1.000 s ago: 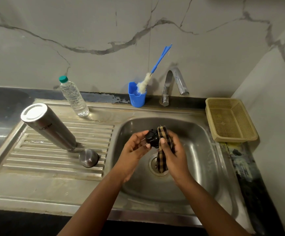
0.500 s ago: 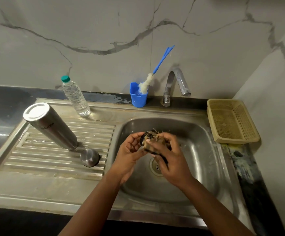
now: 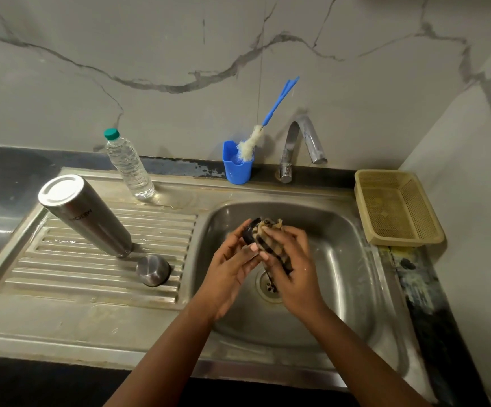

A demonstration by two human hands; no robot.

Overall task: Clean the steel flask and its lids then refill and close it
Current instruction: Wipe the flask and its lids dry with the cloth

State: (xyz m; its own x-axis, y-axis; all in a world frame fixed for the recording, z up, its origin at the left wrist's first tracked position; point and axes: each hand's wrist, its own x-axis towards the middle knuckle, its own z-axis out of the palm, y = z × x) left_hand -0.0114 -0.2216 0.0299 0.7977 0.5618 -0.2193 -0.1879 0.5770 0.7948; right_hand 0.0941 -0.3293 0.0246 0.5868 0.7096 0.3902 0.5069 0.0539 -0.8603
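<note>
Left hand: the left hand (image 3: 232, 264), centre of the frame over the basin, curls its fingers round a small black plastic inner lid (image 3: 250, 234) and holds it up
Right hand: the right hand (image 3: 289, 259), just right of centre, grips a brown-and-black checked cloth (image 3: 267, 237) and presses it against the lid
Change: 1 second ago the cloth hung in a long strip from the right hand; now it is bunched over the lid, with only a short tail dangling toward the drain (image 3: 269, 284)
Meaning: wiping of this lid looks under way, not finished
Flask: the cylindrical steel flask (image 3: 87, 217) stands upside down, tilted, on the ribbed draining board (image 3: 62, 277) at left, unmoved
Steel cap: a small domed steel cap (image 3: 152, 270) sits just below the flask's mouth, untouched
Water bottle: a clear plastic bottle with a green cap (image 3: 128, 165) stands upper left; refilling seems still to come
Tap: the chrome tap (image 3: 300, 145) shows no running water
</note>
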